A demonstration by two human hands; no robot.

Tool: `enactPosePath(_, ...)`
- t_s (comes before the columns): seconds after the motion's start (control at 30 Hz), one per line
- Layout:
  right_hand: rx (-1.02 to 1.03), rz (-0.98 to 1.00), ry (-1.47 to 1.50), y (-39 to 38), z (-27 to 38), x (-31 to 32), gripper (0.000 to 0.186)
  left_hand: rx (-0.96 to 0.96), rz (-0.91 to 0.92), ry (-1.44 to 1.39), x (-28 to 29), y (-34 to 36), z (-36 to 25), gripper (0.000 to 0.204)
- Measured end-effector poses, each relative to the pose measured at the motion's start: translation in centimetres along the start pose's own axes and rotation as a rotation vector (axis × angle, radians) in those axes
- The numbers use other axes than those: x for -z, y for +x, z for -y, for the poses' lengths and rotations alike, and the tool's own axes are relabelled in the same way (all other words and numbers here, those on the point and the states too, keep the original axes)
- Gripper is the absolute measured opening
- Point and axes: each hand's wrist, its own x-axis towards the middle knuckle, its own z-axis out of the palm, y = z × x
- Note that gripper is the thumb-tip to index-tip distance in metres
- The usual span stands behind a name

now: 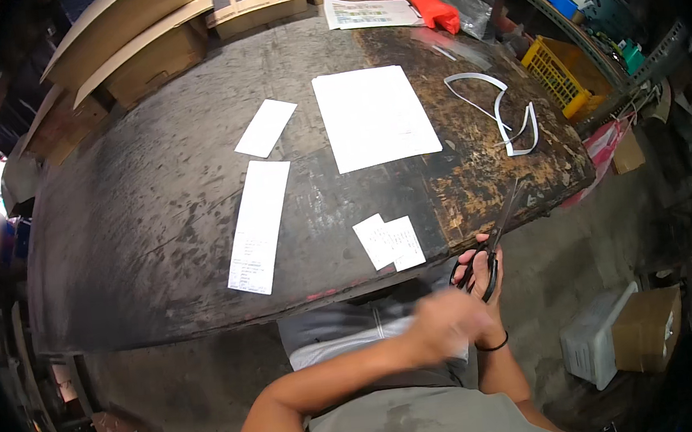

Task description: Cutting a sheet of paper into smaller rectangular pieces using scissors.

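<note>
My right hand (481, 284) grips black-handled scissors (495, 231) at the table's near edge, blades angled up toward the right. My left hand (448, 324), smeared by motion, reaches across my body just below it; its fingers are unclear. On the dark worn table (151, 249) lie a stack of white sheets (376, 117), a short paper strip (265, 128), a longer printed strip (258, 224), two small overlapping slips (404, 242) near the scissors, and thin white looped offcuts (509, 140) at the right.
Cardboard boxes (143, 65) line the back left, with printed papers (369, 15) and a red bag (431, 8) at the back. Shelving with a yellow crate (552, 74) stands right. A white bin (588, 343) and carton (646, 330) sit on the floor at lower right.
</note>
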Motion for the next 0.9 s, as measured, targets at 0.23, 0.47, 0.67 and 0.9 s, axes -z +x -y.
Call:
enactPosePath(0.23, 0.031, -0.099, -0.18, -0.2, 0.4, -1.2, 0.044, -0.454, 0.683, 0.688, -5.9, -1.5, -4.8, 0.018)
enactPosePath(0.47, 0.147, -0.196, -0.143, 0.9, 0.6, 1.2, 0.039, -0.497, 0.706, 0.762, -8.3, -2.5, -5.4, 0.024)
enactPosePath(0.67, 0.128, -0.285, -0.08, 1.1, 2.3, 1.7, 0.032, -0.535, 0.668, 0.782, -9.3, -3.9, -5.7, 0.024)
enactPosePath(0.9, 0.136, -0.266, -0.057, 1.4, 3.5, 0.5, 0.031, -0.59, 0.516, 0.821, -9.0, -3.4, -6.1, 0.023)
